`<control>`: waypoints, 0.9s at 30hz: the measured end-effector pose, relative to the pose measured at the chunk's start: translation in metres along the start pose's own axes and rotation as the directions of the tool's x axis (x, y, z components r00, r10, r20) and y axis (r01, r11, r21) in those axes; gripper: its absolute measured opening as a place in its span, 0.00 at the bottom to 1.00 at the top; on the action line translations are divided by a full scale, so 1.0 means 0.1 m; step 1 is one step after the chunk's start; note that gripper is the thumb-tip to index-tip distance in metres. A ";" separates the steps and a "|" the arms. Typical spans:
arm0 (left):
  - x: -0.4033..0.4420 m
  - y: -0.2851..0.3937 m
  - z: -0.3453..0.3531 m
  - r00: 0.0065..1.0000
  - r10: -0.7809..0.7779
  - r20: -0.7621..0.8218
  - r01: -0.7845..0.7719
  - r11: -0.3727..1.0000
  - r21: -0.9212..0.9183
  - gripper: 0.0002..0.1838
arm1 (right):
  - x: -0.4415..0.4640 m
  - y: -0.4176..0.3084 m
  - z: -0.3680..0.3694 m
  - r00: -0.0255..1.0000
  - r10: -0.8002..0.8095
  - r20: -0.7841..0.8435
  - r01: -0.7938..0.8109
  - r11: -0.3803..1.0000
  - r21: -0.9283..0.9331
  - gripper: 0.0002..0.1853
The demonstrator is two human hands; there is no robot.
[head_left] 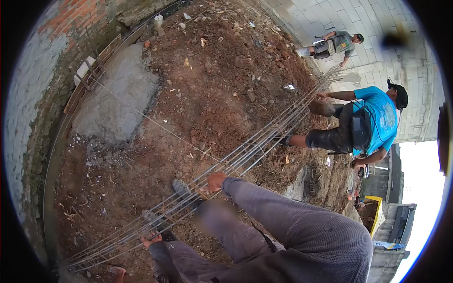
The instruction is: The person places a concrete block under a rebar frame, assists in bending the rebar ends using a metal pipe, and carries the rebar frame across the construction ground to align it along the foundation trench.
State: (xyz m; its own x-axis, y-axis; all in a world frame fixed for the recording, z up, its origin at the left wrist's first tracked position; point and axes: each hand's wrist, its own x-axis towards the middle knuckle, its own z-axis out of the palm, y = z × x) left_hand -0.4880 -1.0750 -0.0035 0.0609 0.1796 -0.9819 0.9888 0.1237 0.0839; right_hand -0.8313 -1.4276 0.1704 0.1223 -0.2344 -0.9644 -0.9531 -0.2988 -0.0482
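A long rebar cage (pixel 245 152), made of thin steel bars with ties across them, runs diagonally over the dirt. My right hand (pixel 217 181) is closed around its bars near the middle. Further down toward the lower left, my left hand (pixel 151 239) grips the same cage with its fingers curled over the bars. Grey sleeves cover both my arms. My shoe (pixel 181 187) stands on the soil beneath the cage. Near the cage's far end, a co-worker in a blue shirt (pixel 380 118) has one hand (pixel 322 95) at the bars.
Another person (pixel 347 42) stands by the grey block wall (pixel 316 19). Rough reddish soil (pixel 207 85) with rubble spreads around. A patch of grey concrete (pixel 118 94) lies beside the old wall (pixel 33 94). A thin string (pixel 155 121) crosses the ground to the cage.
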 end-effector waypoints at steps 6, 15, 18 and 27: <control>-0.72 -0.03 0.01 0.998 0.030 0.058 -0.017 0.975 -0.221 0.22 | -0.12 -0.05 0.02 0.970 -0.205 -0.133 0.170 0.957 -0.235 0.47; -1.18 0.03 0.01 0.991 0.076 -0.113 -0.100 0.969 -0.224 0.21 | -0.52 0.00 0.01 0.948 -0.167 -0.271 0.117 0.975 -0.191 0.39; -1.39 0.23 0.01 0.996 0.094 0.002 -0.090 0.954 -0.287 0.17 | -0.94 -0.24 -0.37 0.950 -0.191 -0.249 0.140 0.968 -0.210 0.36; -2.65 0.84 0.03 0.985 0.175 0.013 -0.160 0.929 -0.334 0.19 | -2.32 -0.80 -1.06 0.918 -0.270 -0.289 0.211 0.952 -0.221 0.32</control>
State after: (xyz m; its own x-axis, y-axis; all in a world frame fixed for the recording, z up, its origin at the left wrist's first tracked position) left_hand -0.4211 -1.1149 0.2629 0.2345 0.1857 -0.9542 0.8628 0.4125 0.2923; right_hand -0.7543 -1.4475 0.4254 0.4499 -0.4015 -0.7978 -0.8207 -0.5380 -0.1921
